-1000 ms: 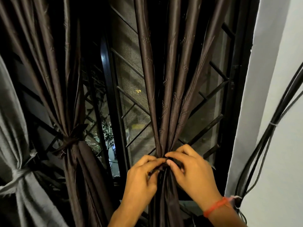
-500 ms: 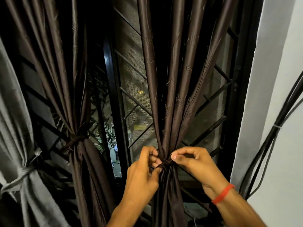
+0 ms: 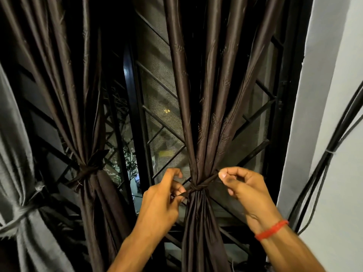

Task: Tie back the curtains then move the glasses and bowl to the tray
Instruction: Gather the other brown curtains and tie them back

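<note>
- Far left, at nine o'clock, a pale grey gathered curtain [image 3: 17,163] hangs cinched by its own grey tie.
- Next along, a dark brown satin curtain [image 3: 64,79] is already bunched, a brown band [image 3: 86,170] knotted round its waist.
- Centre, the black diamond-pattern window grille [image 3: 157,126] shows through, mesh behind it.
- Left hand [image 3: 160,203] sits at six o'clock, fingers curled tight, pinching one end of the thin brown tie strip [image 3: 197,187].
- That strip is knotted round the second dark brown satin curtain [image 3: 204,107], just right of centre.
- Right hand [image 3: 247,190], red thread bracelet [image 3: 272,230] on the wrist, pinches the strip's other end between thumb and forefinger, pulled taut toward two o'clock.
- At three o'clock, black cables [image 3: 322,169] run down the white wall [image 3: 337,95].
</note>
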